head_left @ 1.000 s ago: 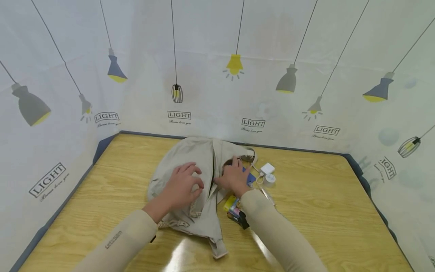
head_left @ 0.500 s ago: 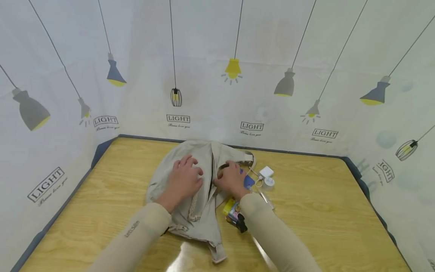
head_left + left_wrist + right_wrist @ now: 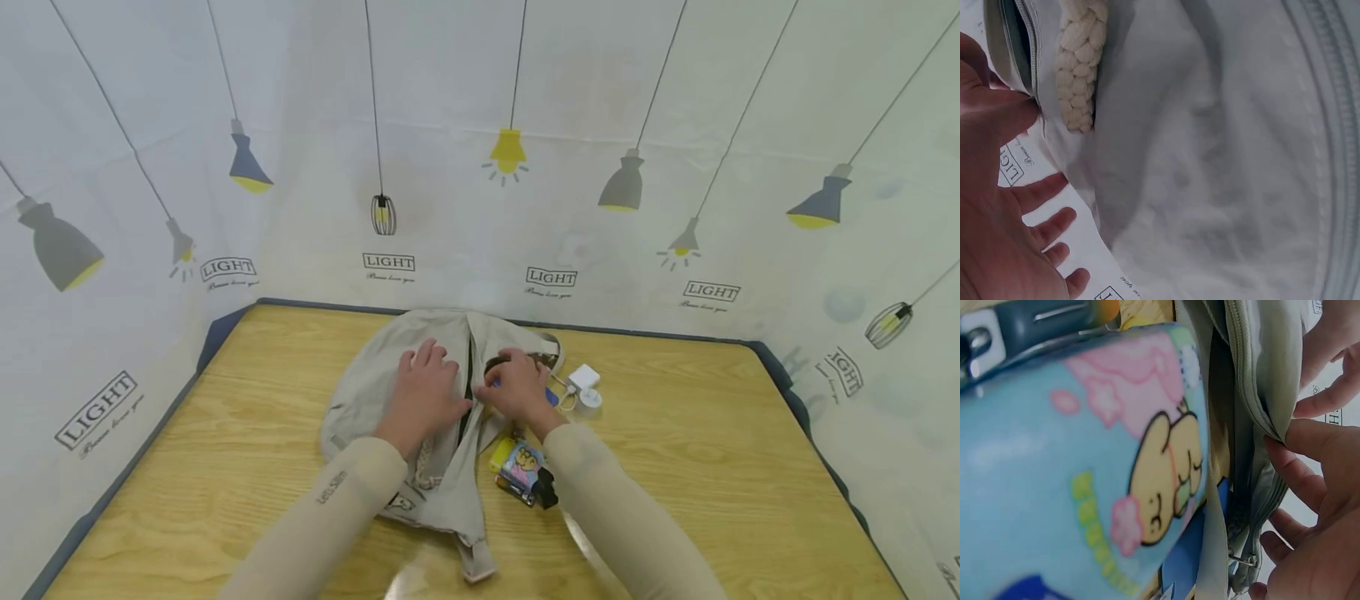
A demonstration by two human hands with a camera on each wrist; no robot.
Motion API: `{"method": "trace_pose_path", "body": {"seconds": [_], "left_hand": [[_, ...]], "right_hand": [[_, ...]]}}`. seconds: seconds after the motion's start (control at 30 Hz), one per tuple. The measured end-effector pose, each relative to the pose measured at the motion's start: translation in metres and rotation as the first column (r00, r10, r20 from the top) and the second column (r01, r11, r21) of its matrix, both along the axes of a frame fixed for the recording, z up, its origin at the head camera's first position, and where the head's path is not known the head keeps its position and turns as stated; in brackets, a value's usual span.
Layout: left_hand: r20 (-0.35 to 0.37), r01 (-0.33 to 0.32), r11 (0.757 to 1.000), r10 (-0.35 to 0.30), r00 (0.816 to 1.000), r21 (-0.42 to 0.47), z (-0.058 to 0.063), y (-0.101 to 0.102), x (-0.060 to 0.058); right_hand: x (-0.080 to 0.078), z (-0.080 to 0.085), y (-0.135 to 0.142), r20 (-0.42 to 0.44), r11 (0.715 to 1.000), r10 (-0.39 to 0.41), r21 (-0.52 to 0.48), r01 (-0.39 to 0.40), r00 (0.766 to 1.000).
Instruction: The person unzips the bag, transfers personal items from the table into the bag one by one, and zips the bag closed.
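Note:
A beige canvas bag (image 3: pixel 375 367) lies on the table with a long zipped opening across its middle. My right hand (image 3: pixel 517 387) is at the right side of this opening; in the right wrist view its thumb and index finger pinch the zipped edge (image 3: pixel 1241 375). My left hand (image 3: pixel 423 387) lies over the bag's left half, fingers spread. In the left wrist view the left thumb touches the edge of the opening beside a braided cord (image 3: pixel 1082 62). A metal zip pull (image 3: pixel 1244 559) hangs below the right fingers. The bag's inside is mostly dark.
Right of the bag is a small pile: a light-blue cartoon-printed item (image 3: pixel 522 462), a yellow piece (image 3: pixel 501 454) and a black piece (image 3: pixel 548 489). Further back are a white charger (image 3: pixel 582 377) with a cable and a round white item (image 3: pixel 591 400). A blue flat thing (image 3: pixel 1182 556) lies beside the bag.
My left hand has moved right across the bag, bringing its thumb to the opening. My right hand stays by the opening, its forearm shifted slightly right, so more of the cartoon-printed item shows.

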State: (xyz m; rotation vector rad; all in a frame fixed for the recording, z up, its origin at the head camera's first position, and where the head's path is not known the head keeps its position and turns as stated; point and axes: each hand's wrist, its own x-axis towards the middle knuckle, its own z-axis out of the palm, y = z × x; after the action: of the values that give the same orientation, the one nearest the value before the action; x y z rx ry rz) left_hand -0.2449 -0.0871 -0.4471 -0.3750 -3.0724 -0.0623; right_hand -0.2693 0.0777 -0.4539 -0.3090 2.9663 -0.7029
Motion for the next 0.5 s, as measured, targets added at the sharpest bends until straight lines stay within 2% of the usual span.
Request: {"method": "trace_pose_path", "body": {"seconds": [0.17, 0.27, 0.4, 0.5], "left_hand": [[0.014, -0.056, 0.996, 0.057, 0.998, -0.063, -0.002, 0.010, -0.002], [-0.024, -0.065, 0.991, 0.062, 0.998, -0.118, -0.005, 0.014, -0.002], [-0.081, -0.052, 0.980, 0.037, 0.996, -0.190, -0.007, 0.016, -0.002], [-0.097, -0.051, 0.976, 0.031, 0.995, -0.213, -0.006, 0.016, -0.003]], "right_hand": [[0.001, 0.000, 0.000, 0.001, 1.000, 0.004, 0.009, -0.004, 1.000], [0.000, -0.003, -0.001, -0.007, 0.999, 0.003, 0.038, -0.002, 1.000], [0.000, -0.010, -0.006, -0.033, 0.989, 0.025, 0.144, -0.020, 0.999], [0.004, -0.013, -0.011, -0.039, 0.968, 0.043, 0.248, -0.032, 0.998]]}}
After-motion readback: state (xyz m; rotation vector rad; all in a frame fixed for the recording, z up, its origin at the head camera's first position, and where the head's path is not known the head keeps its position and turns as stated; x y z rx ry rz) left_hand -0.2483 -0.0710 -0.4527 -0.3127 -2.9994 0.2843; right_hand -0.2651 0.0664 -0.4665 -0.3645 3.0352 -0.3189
